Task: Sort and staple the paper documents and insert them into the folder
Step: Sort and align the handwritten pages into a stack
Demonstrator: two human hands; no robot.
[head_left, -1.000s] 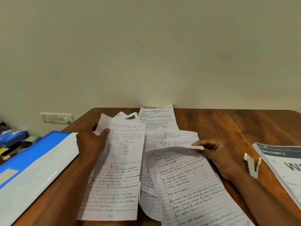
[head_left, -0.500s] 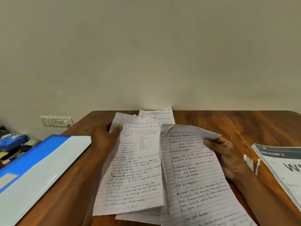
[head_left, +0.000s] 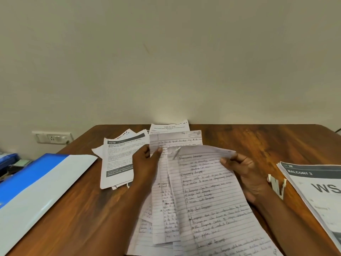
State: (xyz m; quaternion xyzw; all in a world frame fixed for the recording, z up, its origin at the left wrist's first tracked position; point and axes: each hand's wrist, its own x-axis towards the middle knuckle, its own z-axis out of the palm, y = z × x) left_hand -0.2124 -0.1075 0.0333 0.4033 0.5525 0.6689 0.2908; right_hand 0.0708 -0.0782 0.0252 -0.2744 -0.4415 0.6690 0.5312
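A brown wooden table (head_left: 239, 145) with a glossy, streaked grain stands pushed against a plain, pale cream wall (head_left: 166, 61), and everything here arranges itself around that table. At its middle, toward the near edge, a person holds handwritten ruled sheets: the left hand (head_left: 147, 161) grips the left edge of one ruled page (head_left: 160, 182), thumb on its face, while the right hand (head_left: 241, 169) pinches the upper right edge of a second ruled page (head_left: 212, 196), which overlaps the first and curls a little at its top. More ruled sheets lie under these at the table's near edge. On the table left of the held pages lies a small stack of printed sheets (head_left: 118, 159) with dark header bars, and behind the pages, at the table's far edge by the wall, a single printed page (head_left: 169, 126) rests flat. The blue and white folder (head_left: 36, 185) lies slanted over the table's left side. At the table's right side sits a printed booklet (head_left: 317, 191) reading "BALCONY 2", with a small white stapler (head_left: 276, 185) between it and the right wrist. A white wall socket (head_left: 52, 137) is fixed to the wall beyond the table's left corner, and blurred blue clutter (head_left: 7, 161) sits lower, left of the table.
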